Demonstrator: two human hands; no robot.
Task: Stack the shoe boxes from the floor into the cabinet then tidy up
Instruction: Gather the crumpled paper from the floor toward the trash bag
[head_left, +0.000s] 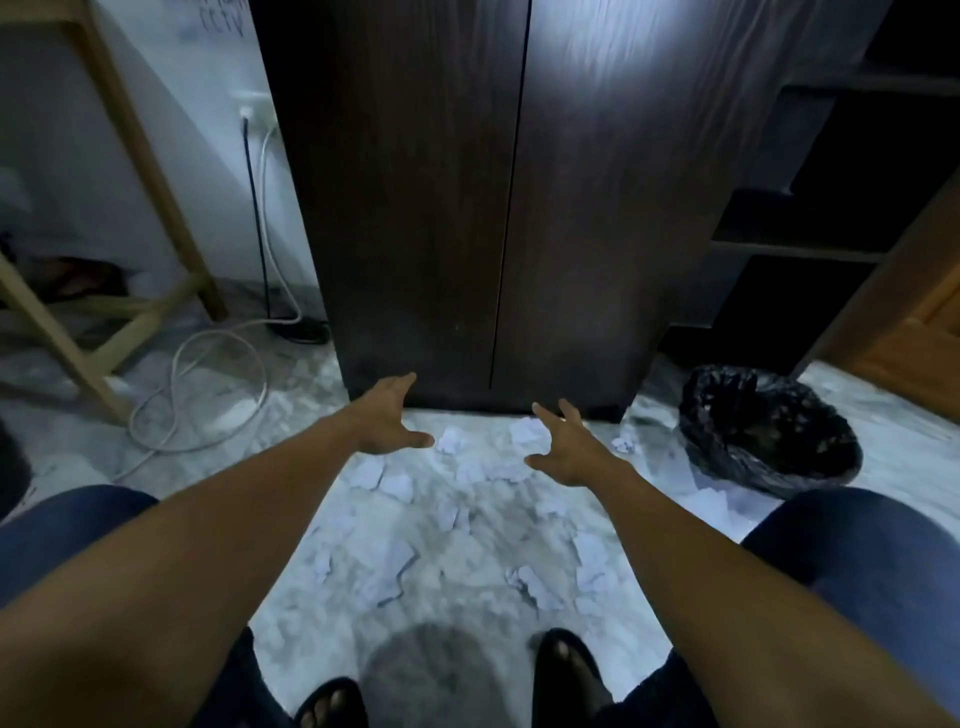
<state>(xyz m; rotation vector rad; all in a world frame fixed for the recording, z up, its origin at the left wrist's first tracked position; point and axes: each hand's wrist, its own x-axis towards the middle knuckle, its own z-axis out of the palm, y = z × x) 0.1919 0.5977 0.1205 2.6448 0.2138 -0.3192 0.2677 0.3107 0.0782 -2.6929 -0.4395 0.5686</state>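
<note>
Empty hands, left (387, 415), right (563, 449), spread over paper-strewn floor (467, 545), closed cabinet (498, 208)

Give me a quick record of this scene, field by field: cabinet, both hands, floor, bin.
cabinet: dark wood cabinet, both doors shut
left hand: left hand open, empty, reaching toward the cabinet base
right hand: right hand open, empty, over the floor
floor: crumpled paper scraps scattered; no shoe boxes visible
bin: black-lined bin, right of the cabinet

Dim, soft blur, glare on cabinet (623, 78)
</note>
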